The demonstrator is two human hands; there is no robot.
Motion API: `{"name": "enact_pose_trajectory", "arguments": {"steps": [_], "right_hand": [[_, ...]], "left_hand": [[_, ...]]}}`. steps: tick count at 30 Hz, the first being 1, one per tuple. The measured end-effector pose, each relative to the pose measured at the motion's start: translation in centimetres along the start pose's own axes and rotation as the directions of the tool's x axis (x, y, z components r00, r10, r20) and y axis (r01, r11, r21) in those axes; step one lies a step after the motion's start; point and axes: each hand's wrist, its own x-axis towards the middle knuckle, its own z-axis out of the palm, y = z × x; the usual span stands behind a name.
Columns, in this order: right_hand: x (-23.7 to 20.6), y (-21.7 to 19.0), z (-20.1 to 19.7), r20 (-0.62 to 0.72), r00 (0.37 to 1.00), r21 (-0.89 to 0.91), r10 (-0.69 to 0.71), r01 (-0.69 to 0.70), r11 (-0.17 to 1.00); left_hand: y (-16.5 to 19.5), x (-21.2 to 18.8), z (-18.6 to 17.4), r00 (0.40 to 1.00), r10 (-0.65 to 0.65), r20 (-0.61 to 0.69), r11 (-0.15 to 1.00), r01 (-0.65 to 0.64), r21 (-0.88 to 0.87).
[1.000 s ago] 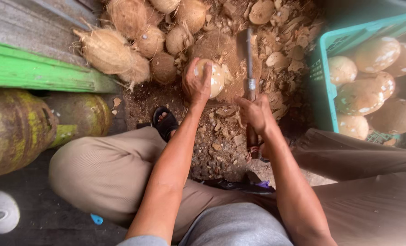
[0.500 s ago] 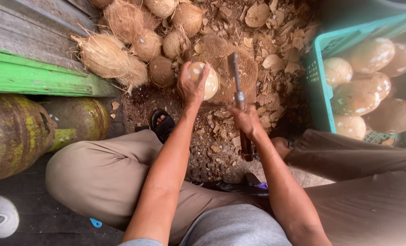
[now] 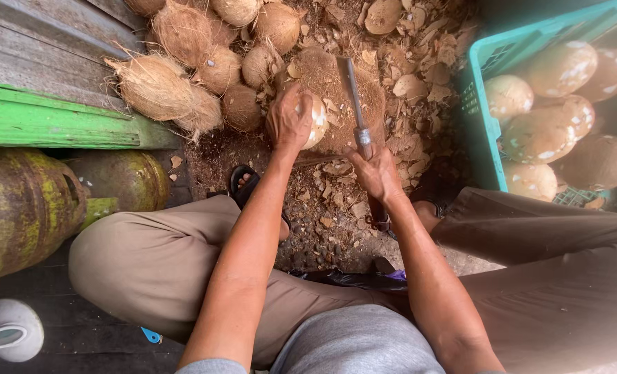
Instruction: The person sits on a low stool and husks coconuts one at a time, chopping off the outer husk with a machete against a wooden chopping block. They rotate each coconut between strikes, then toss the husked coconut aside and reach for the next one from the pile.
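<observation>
Nearest, bent knees in tan trousers (image 3: pixel 149 263) frame a narrow strip of ground strewn with husk chips (image 3: pixel 336 215). The right hand (image 3: pixel 377 173) is clenched around the handle of a cleaver (image 3: pixel 353 97), blade pointing away. Just left, the left hand (image 3: pixel 289 118) clamps down over a partly peeled coconut (image 3: pixel 316 121) (pale flesh showing) resting on a round chopping stump (image 3: pixel 364 111). Unhusked coconuts (image 3: pixel 183 62) crowd the stump's left and far edge. A teal plastic crate (image 3: pixel 485 131) of peeled coconuts hems the right; rusty green gas cylinders (image 3: pixel 24 201) block the left.
</observation>
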Motion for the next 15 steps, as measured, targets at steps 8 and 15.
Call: {"name": "enact_pose_trajectory", "arguments": {"steps": [8,15], "right_hand": [[0.6,0.3,2.6,0.034,0.998,-0.116,-0.051,0.055,0.992],[1.1,0.2,3.4,-0.066,0.998,0.089,0.01,-0.004,0.996]], "left_hand": [[0.5,-0.4,-0.3,1.0,-0.024,-0.017,0.998,0.025,0.054],[1.0,-0.4,-0.8,0.998,-0.057,0.029,0.996,0.055,0.077]]}}
